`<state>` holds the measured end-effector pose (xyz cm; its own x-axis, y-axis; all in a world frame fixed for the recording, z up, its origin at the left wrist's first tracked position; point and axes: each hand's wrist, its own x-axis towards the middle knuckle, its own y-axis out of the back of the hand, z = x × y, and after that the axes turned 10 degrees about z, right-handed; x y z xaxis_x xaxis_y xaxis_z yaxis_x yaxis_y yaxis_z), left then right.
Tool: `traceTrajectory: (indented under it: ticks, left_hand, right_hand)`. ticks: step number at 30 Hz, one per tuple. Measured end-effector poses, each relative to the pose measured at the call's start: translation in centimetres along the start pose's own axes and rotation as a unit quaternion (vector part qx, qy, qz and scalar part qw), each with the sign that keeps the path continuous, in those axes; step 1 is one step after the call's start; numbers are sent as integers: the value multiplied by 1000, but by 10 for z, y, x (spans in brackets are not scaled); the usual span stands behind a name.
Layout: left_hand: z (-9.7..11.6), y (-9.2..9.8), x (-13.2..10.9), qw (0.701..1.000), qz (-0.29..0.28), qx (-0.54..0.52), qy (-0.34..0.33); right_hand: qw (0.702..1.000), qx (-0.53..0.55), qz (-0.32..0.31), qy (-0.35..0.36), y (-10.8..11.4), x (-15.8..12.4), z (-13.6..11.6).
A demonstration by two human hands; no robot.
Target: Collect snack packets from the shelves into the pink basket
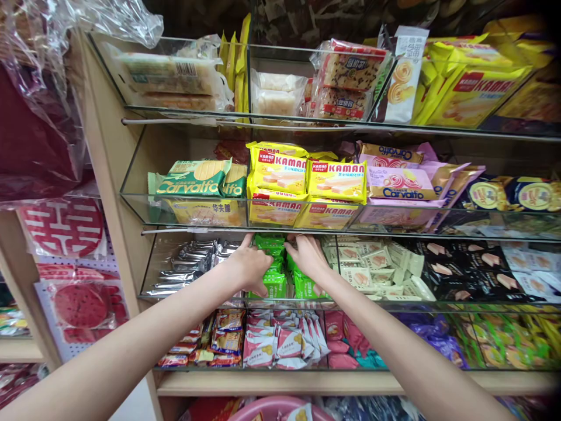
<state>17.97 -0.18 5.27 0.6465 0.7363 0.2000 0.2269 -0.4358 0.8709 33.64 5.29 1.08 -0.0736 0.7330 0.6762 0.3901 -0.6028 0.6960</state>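
Observation:
Both hands reach into a compartment of small green snack packets on the lower middle shelf. At the left edge of these packets is my left hand, its thumb pointing down and apart from the bent fingers. My right hand lies over the right-hand green packets, fingers stretched toward the back and thumb lower down. Neither hand visibly encloses a packet; some fingertips are hidden under the shelf above and among the packets. Silver-wrapped snacks lie to the left, and pale cream packets to the right.
Just above the hands, a shelf with a clear front lip holds yellow wafer packs, green wafer packs and purple wafer packs. Pink and white packets fill a lower compartment. A pink basin stands below. Clear dividers separate compartments.

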Motion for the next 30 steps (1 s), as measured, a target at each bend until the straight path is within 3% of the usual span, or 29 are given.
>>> traceTrajectory:
  ticks: [6,16,22,30]
  left_hand:
    - [0,3,1,999,-32,4,15]
    - [-7,20,13,994,-97,-16,39]
    - [-13,23,9,999,-10,-1,49]
    - [-3,-8,25,994,68,56,71]
  right_hand:
    - [999,-16,-34,12,7,-9,-6]
    - [996,-16,-54,-74,-9,3,-19]
    - [991,-2,-67,-115,-11,5,-17]
    - [988,1,-73,-134,-13,6,-17]
